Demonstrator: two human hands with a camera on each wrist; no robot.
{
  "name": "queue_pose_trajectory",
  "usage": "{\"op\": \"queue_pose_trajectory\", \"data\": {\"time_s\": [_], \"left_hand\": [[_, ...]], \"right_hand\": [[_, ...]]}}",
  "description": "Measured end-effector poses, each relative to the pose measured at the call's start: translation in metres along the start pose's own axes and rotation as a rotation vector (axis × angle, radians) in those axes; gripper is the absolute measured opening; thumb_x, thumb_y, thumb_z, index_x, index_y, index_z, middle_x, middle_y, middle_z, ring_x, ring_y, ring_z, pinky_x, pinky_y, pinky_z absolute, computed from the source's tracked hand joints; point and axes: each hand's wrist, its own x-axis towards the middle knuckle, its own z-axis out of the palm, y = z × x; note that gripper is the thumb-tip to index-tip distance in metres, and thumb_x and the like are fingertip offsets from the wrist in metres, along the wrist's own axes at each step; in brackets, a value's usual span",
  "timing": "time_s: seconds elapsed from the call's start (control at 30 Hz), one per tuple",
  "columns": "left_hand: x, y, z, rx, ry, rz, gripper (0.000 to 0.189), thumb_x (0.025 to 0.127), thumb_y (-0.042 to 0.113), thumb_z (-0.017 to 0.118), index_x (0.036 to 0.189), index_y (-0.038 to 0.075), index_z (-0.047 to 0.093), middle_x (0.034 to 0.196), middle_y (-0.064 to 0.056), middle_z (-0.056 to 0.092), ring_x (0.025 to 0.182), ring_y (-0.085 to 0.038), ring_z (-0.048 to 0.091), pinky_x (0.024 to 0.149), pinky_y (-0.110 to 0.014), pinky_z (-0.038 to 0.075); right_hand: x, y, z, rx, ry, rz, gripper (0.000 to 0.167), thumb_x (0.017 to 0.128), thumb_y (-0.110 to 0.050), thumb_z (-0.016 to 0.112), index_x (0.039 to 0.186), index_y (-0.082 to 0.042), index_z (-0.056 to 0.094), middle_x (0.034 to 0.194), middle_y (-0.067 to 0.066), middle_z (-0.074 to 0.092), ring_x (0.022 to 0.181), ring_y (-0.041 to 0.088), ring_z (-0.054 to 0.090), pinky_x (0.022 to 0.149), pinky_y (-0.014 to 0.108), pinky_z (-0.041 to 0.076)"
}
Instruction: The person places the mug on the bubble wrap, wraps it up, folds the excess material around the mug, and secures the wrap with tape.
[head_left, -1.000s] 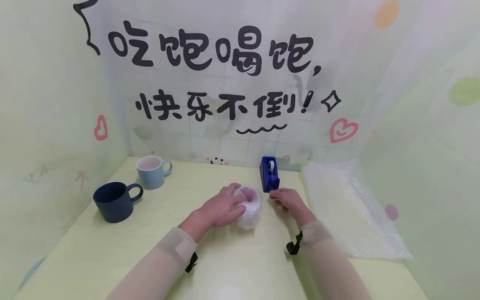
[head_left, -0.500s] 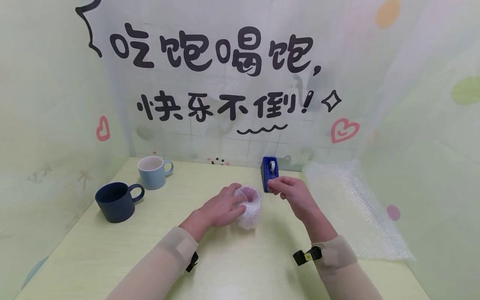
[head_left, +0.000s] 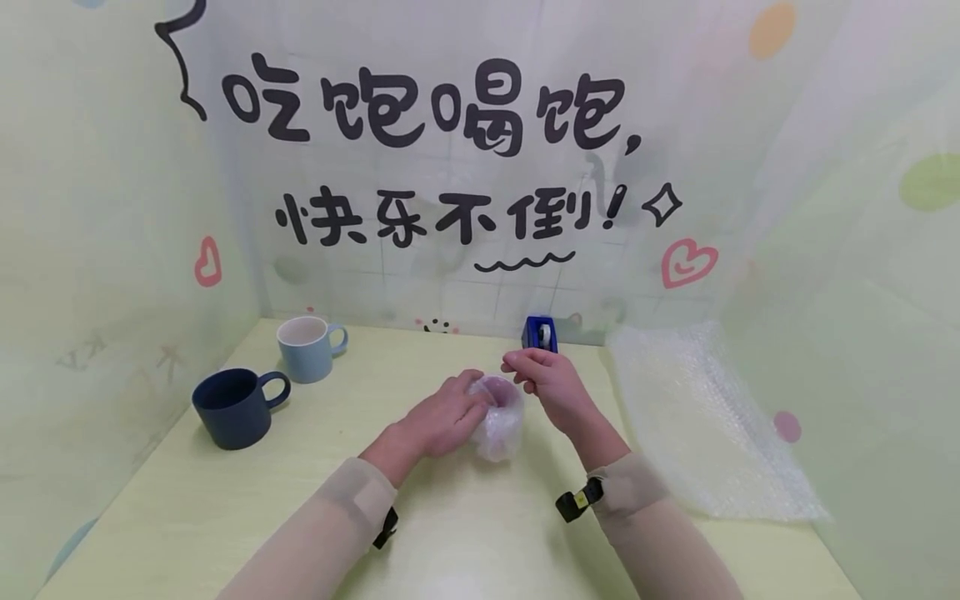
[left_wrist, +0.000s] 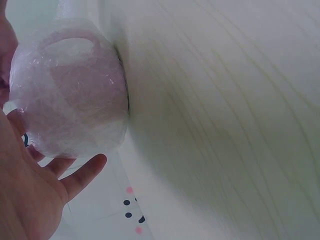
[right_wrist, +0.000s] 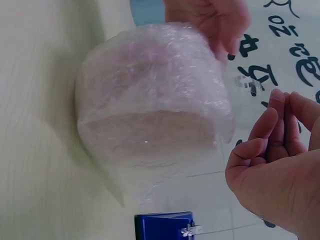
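A pink mug in bubble wrap (head_left: 502, 433) stands on the table in front of me. My left hand (head_left: 444, 417) holds it at its left side and rim. The left wrist view shows the mug's handle through the wrap (left_wrist: 75, 100), with the fingers spread along its side. My right hand (head_left: 553, 390) is raised just right of the mug's rim, thumb and index fingertips together. In the right wrist view a small piece of clear tape (right_wrist: 250, 85) sticks out from those fingertips, apart from the wrap. Behind the right hand is a blue tape dispenser (head_left: 538, 333), its front part hidden.
A dark blue mug (head_left: 234, 412) and a light blue mug (head_left: 306, 352) stand on the left of the table. A flat sheet of bubble wrap (head_left: 697, 425) lies along the right side. Printed curtains enclose the table at the back and both sides.
My right hand has lifted away from the front of the tape dispenser and moved left toward the wrapped mug's rim. The left hand keeps its hold on the mug with little movement.
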Motion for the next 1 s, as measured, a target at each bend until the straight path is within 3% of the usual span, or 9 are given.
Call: {"op": "queue_pose_trajectory", "data": {"time_s": [0.17, 0.27, 0.4, 0.53, 0.77, 0.87, 1.0], "left_hand": [[0.000, 0.000, 0.001, 0.073, -0.019, 0.053, 0.054, 0.116, 0.051, 0.038, 0.146, 0.020, 0.071, 0.169, -0.020, 0.040, 0.151, -0.045, 0.046, 0.119, -0.062, 0.049], [0.000, 0.001, 0.001, 0.087, -0.013, 0.064, 0.053, 0.111, 0.059, 0.049, 0.147, 0.025, 0.070, 0.168, -0.020, 0.042, 0.148, -0.045, 0.048, 0.114, -0.062, 0.052], [0.001, 0.001, 0.003, 0.089, 0.001, 0.074, 0.053, 0.107, 0.059, 0.060, 0.143, 0.022, 0.073, 0.167, -0.020, 0.044, 0.146, -0.045, 0.051, 0.114, -0.061, 0.053], [0.001, 0.000, 0.005, 0.075, 0.004, 0.072, 0.053, 0.108, 0.057, 0.060, 0.143, 0.020, 0.073, 0.167, -0.022, 0.043, 0.148, -0.045, 0.050, 0.117, -0.062, 0.051], [0.001, 0.002, 0.005, 0.076, -0.002, 0.066, 0.055, 0.109, 0.057, 0.059, 0.151, 0.023, 0.069, 0.166, -0.023, 0.043, 0.148, -0.044, 0.050, 0.117, -0.063, 0.051], [0.000, 0.003, 0.003, 0.078, 0.002, 0.065, 0.054, 0.109, 0.056, 0.059, 0.151, 0.022, 0.069, 0.165, -0.023, 0.044, 0.147, -0.045, 0.051, 0.116, -0.064, 0.051], [0.001, 0.003, 0.002, 0.071, 0.000, 0.059, 0.053, 0.109, 0.055, 0.060, 0.151, 0.024, 0.069, 0.166, -0.023, 0.044, 0.147, -0.046, 0.050, 0.116, -0.065, 0.051]], "right_hand": [[0.012, 0.012, 0.003, -0.006, 0.034, 0.014, 0.019, 0.107, -0.018, 0.070, 0.112, -0.001, 0.077, 0.091, -0.010, 0.077, 0.088, 0.014, 0.061, 0.077, 0.025, 0.048], [0.017, 0.016, 0.005, -0.053, 0.052, 0.014, 0.025, 0.107, -0.021, 0.072, 0.116, 0.002, 0.077, 0.093, -0.010, 0.077, 0.092, 0.016, 0.063, 0.078, 0.026, 0.049], [0.025, 0.025, 0.007, -0.158, 0.092, -0.011, 0.026, 0.104, -0.026, 0.077, 0.115, -0.003, 0.079, 0.103, 0.000, 0.081, 0.101, 0.019, 0.066, 0.085, 0.028, 0.050], [0.030, 0.036, 0.010, -0.244, 0.115, -0.011, 0.026, 0.102, -0.030, 0.080, 0.114, -0.007, 0.081, 0.113, 0.007, 0.081, 0.110, 0.018, 0.068, 0.092, 0.027, 0.051], [0.032, 0.048, 0.014, -0.309, 0.135, 0.031, 0.024, 0.102, -0.028, 0.079, 0.110, -0.005, 0.082, 0.110, 0.006, 0.082, 0.104, 0.017, 0.070, 0.084, 0.023, 0.054], [0.031, 0.047, 0.015, -0.319, 0.154, 0.037, 0.032, 0.100, -0.027, 0.080, 0.117, -0.001, 0.076, 0.115, 0.013, 0.079, 0.106, 0.022, 0.071, 0.086, 0.026, 0.056], [0.030, 0.046, 0.014, -0.317, 0.156, 0.006, 0.038, 0.100, -0.022, 0.081, 0.128, -0.004, 0.063, 0.132, 0.021, 0.068, 0.116, 0.030, 0.068, 0.092, 0.035, 0.057]]}}
